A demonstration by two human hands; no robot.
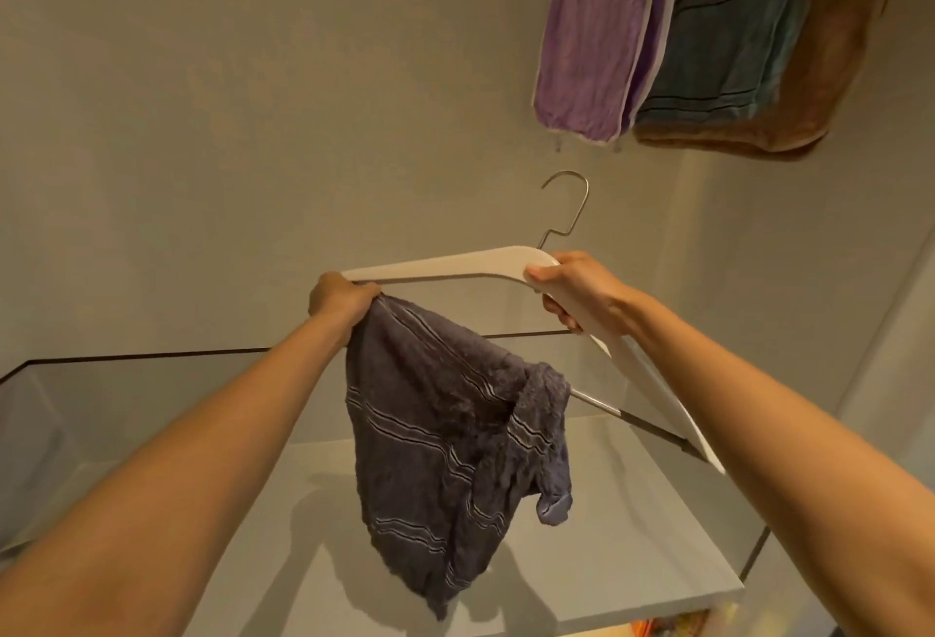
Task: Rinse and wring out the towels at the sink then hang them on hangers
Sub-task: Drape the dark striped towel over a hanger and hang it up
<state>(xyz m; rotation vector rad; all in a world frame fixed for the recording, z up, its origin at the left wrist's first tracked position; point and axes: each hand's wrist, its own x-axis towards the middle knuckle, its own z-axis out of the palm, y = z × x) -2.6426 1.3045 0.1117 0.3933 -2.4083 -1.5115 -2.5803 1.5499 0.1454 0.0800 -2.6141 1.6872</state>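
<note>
Beige wall, upper right: three hung towels (pixel 708 29). Fingers of the left hand (pixel 339 300) are closed on the grey towel (pixel 445 434), bunched over the bar of the white hanger (pixel 445 266); the right hand (pixel 577 290) grips the hanger's shoulder. Hanging step in hand; the next move likely calls for spreading the towel along the bar.

The hanger (pixel 455 264) is held out in front of the wall (pixel 253 105), its hook (pixel 571 201) pointing up. The left hand (pixel 339 297) is at the hanger's left end, where it grips a corner of the towel (pixel 440 434). The right hand (pixel 577 287) grips the hanger just right of the hook. The towel hangs down between the two arms, part of it seemingly draped over the hanger's lower bar (pixel 592 401). Beneath it lies the surface (pixel 632 535). High on the right, side by side, hang the left hanging towel (pixel 592 29), the middle hanging towel (pixel 723 29) and the right hanging towel (pixel 819 80).
</note>
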